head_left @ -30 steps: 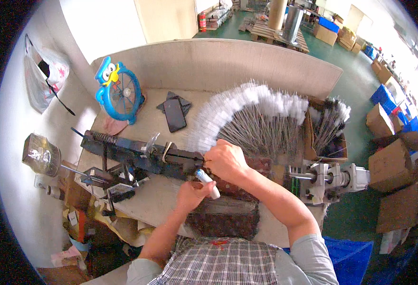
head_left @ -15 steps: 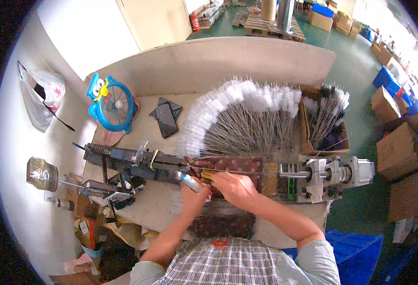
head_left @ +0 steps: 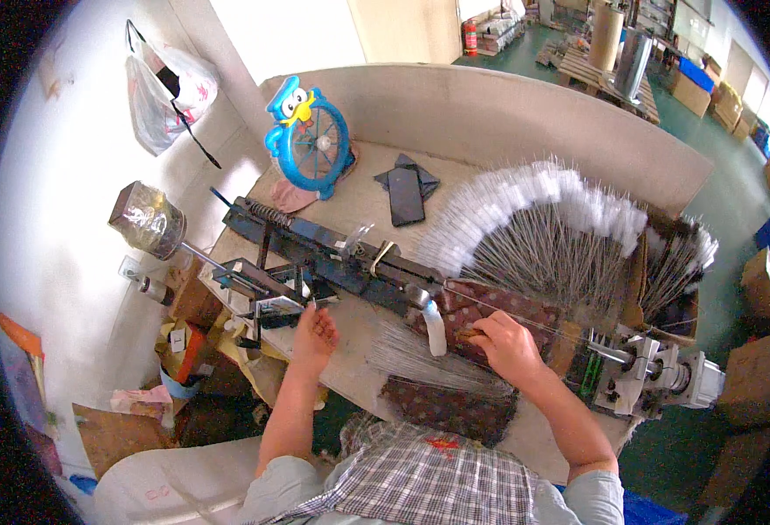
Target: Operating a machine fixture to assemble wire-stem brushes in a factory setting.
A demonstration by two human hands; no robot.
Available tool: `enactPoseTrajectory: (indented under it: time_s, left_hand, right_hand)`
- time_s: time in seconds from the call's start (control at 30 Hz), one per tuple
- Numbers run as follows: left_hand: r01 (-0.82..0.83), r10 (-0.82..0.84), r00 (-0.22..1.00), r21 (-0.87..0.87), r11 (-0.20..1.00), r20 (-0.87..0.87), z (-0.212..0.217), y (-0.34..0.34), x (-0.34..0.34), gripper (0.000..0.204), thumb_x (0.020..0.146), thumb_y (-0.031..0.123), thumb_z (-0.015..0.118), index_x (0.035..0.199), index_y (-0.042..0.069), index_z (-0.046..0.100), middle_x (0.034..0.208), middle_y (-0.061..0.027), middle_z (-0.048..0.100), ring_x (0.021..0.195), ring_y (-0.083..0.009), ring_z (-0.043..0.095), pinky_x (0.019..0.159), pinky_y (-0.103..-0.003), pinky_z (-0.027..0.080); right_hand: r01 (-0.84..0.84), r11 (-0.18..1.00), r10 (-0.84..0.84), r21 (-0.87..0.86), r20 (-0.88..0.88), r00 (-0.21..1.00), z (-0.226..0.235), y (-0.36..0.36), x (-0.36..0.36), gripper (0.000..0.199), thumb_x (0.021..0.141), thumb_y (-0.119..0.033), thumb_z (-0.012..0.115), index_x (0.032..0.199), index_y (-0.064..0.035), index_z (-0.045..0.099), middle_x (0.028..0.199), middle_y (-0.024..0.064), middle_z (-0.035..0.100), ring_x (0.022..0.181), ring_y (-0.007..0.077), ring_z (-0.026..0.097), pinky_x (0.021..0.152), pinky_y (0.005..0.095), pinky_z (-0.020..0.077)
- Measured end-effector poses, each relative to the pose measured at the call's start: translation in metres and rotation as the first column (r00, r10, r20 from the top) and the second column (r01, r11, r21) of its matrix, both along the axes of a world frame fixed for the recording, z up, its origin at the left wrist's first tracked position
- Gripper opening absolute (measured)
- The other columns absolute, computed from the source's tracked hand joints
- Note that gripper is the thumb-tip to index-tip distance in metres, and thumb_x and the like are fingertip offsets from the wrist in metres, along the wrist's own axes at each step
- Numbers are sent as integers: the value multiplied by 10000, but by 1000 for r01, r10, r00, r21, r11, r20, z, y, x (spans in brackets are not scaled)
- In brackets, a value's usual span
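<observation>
My left hand is open, palm down, at the front of the table just below the grey metal lever block of a long dark blue machine. My right hand is closed, its fingertips pinching a thin wire that runs right toward the motor end. A short white-bristled brush hangs at the machine's middle, just left of my right hand. A loose bundle of bare wires lies between my hands on a patterned cloth.
A fan of several white-tipped wire brushes covers the table's back right. A dark phone and a blue bird-shaped fan sit at the back. A wrapped jar and plastic bag are at left; cardboard boxes at right.
My left hand has let go of the white brush and moved left to the lever block. My right hand stays by the machine's middle, now pinching the wire. The view has tilted.
</observation>
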State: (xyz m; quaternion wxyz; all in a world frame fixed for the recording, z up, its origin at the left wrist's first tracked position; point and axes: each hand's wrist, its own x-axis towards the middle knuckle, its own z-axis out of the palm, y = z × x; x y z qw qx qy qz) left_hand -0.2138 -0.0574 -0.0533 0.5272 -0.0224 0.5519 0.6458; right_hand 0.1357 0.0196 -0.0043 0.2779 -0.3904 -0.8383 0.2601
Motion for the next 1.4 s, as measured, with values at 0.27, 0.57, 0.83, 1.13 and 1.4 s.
enactPoseTrajectory:
  time_s: [0.27,0.57,0.83,1.13,1.4]
  left_hand:
    - [31,-36,998,80,996,60,-9,4,-20,200,805,281,647,856,90,617,742,11,560,654,-122,528,608,-278,457]
    - [343,-138,744,196,919,-654,-6,1,47,162,793,182,623,812,22,610,654,-12,560,594,-99,517,566,-239,439]
    - [621,-538,783,329,712,-314,48,48,219,193,868,190,588,912,4,614,806,-62,623,643,-117,557,604,-237,455]
    - [667,-547,737,291,686,-397,46,60,243,149,865,137,574,933,19,633,760,-17,607,616,-63,524,556,-189,405]
    - [345,-338,939,186,920,-66,66,54,207,124,855,200,604,872,77,608,685,10,569,539,-84,504,503,-232,411]
  right_hand:
    - [-33,999,34,-25,60,998,11,-4,-4,184,786,-113,613,955,-44,594,871,115,567,800,308,578,691,392,503]
    - [81,981,-94,175,68,993,71,3,15,204,733,-112,654,926,-54,621,806,101,587,764,296,582,678,377,492]
    - [211,948,-237,-237,-90,967,65,16,42,216,740,-159,673,904,-19,653,837,125,647,732,231,624,682,308,486]
    - [45,904,-132,-426,-177,975,67,17,66,222,744,-158,671,927,-33,662,787,95,655,712,147,622,680,272,481]
    - [115,937,-123,329,5,992,63,40,11,159,721,-160,653,849,-66,643,786,59,620,784,254,580,701,358,478]
